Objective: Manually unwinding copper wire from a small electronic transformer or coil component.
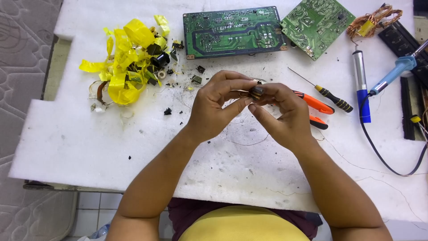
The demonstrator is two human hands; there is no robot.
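Observation:
My left hand (216, 105) and my right hand (281, 114) meet above the middle of a white foam work surface (89, 147). Between their fingertips they pinch a small dark electronic part (256, 92) with a bit of pale tape or wire on it. Both hands grip it, thumbs and forefingers closed around it; most of the part is hidden by the fingers. Orange-handled pliers (317, 107) lie just under and to the right of my right hand.
A heap of yellow tape scraps and dark bits (127, 62) lies at the left. Two green circuit boards (234, 31) (316, 24) sit at the back. A screwdriver (332, 97), a blue desoldering pump (361, 85), a blue soldering iron (394, 73) and a copper wire coil (372, 22) lie at the right.

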